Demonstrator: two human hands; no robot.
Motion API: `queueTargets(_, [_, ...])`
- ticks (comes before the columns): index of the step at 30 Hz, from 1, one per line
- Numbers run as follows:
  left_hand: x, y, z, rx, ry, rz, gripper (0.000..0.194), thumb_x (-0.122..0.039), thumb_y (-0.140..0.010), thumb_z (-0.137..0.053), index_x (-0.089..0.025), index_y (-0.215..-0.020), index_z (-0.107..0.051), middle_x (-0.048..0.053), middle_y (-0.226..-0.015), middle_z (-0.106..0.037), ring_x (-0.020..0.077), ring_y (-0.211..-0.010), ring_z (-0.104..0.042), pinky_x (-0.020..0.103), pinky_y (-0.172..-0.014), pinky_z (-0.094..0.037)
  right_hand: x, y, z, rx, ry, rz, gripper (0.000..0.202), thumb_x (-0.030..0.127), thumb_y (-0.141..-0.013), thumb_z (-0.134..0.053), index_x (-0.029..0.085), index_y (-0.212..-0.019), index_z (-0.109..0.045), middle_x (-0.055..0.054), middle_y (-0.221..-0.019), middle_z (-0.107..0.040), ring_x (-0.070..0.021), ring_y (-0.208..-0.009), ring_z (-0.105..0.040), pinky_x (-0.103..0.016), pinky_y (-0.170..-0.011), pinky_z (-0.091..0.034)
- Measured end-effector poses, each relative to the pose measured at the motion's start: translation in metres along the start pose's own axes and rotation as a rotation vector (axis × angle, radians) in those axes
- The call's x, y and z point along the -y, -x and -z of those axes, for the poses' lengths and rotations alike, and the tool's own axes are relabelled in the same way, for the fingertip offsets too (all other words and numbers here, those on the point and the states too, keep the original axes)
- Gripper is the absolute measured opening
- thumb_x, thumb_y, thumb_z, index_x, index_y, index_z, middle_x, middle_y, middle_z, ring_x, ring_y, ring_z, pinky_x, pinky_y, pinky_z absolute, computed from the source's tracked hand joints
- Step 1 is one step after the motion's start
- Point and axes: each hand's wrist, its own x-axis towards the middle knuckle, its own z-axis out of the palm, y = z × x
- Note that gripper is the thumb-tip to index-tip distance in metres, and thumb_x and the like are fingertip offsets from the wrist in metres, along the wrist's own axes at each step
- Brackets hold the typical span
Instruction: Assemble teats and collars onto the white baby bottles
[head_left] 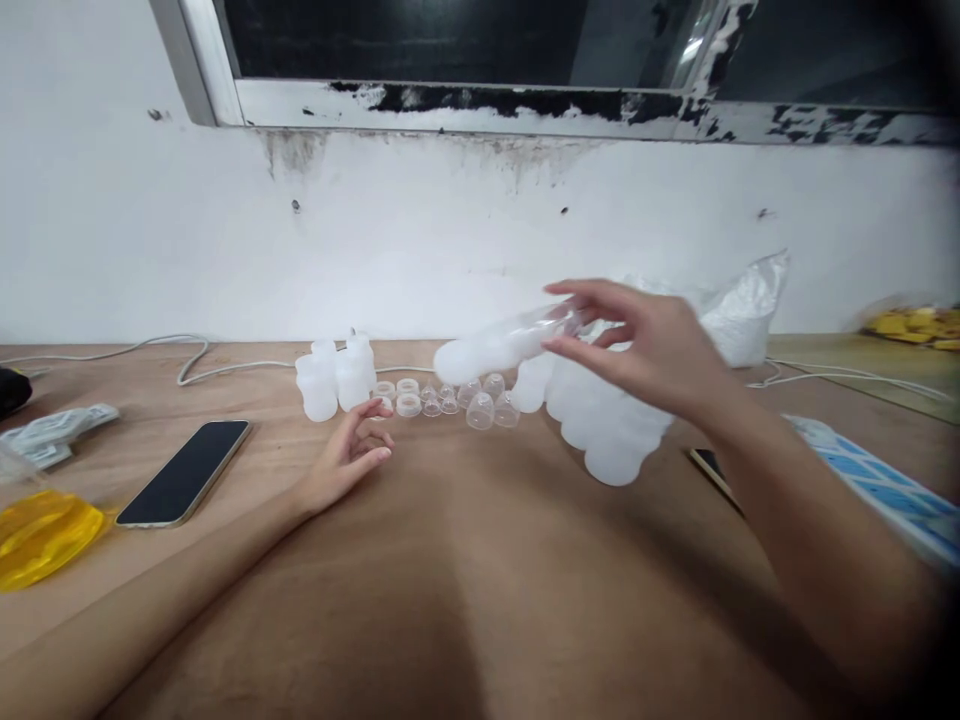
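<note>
My right hand (637,345) is raised above the table, its thumb and fingers pinching the clear end of a long white plastic piece (491,345). The piece slants down to the left and is blurred, so I cannot tell whether it is one bottle or several in clear wrap. Below it stand small clear nipples (440,402) and clear domed caps (481,411) in rows. My left hand (352,455) rests on the table with loosely bent, parted fingers and nothing in it. Its fingertips are by the translucent rings (408,404). Behind it stand several white bottles (320,388).
More white bottles (611,450) are massed beneath my right arm, beside a white plastic bag (746,310). A phone (185,473) and a yellow pouch (49,535) lie left. Blue-and-white packaging (877,480) lies right. A white cable (195,360) runs along the wall.
</note>
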Motion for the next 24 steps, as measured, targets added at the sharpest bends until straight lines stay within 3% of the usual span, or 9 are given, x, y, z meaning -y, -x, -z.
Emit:
queueTargets(2, [-0.001,0.000,0.000,0.007,-0.017,0.011,0.048,-0.029,-0.078,-0.052,-0.026,-0.121,-0.031,0.010,-0.121,-0.036,0.0146,-0.087,-0.050,0.031,-0.076,-0.044,-0.006,-0.001,0.014,-0.035,0.194,-0.043,0.041,0.037,-0.071,-0.057,0.022,-0.109,-0.054,-0.003,-0.083,-0.062,-0.0173,-0.075,-0.057,-0.032,-0.068,-0.045])
queueTargets(4, [-0.001,0.001,0.000,0.016,-0.037,0.017,0.046,-0.027,-0.079,-0.052,-0.025,-0.121,-0.032,0.010,-0.120,-0.037,0.0144,-0.088,-0.049,0.032,-0.079,-0.043,-0.013,-0.003,0.020,0.021,0.339,-0.080,0.036,0.037,-0.073,-0.056,0.020,-0.104,-0.055,-0.003,-0.076,-0.062,-0.0173,-0.070,-0.057,-0.032,-0.066,-0.042])
queueTargets(10, [0.002,0.001,0.000,0.045,-0.085,0.002,0.045,-0.027,-0.081,-0.049,-0.024,-0.122,-0.032,0.010,-0.120,-0.037,0.0148,-0.089,-0.049,0.032,-0.078,-0.042,-0.030,-0.006,0.002,0.278,0.592,-0.236,0.037,0.041,-0.073,-0.052,0.020,-0.104,-0.056,-0.006,-0.088,-0.064,-0.0243,-0.079,-0.057,-0.031,-0.059,-0.040])
queueTargets(16, [-0.001,0.002,0.000,0.056,-0.101,0.001,0.045,-0.027,-0.081,-0.049,-0.024,-0.123,-0.032,0.010,-0.120,-0.038,0.0150,-0.088,-0.048,0.033,-0.080,-0.042,-0.038,-0.007,-0.018,0.401,0.656,-0.290,0.039,0.042,-0.075,-0.049,0.020,-0.107,-0.054,-0.007,-0.093,-0.064,-0.0261,-0.085,-0.057,-0.031,-0.058,-0.040])
queueTargets(24, [-0.004,0.002,-0.001,0.058,-0.112,0.009,0.045,-0.027,-0.080,-0.049,-0.023,-0.121,-0.033,0.010,-0.120,-0.038,0.0151,-0.088,-0.048,0.032,-0.077,-0.042,-0.049,-0.008,-0.029,0.369,0.664,-0.320,0.039,0.042,-0.076,-0.048,0.019,-0.108,-0.052,-0.008,-0.094,-0.064,-0.0270,-0.084,-0.058,-0.033,-0.060,-0.041])
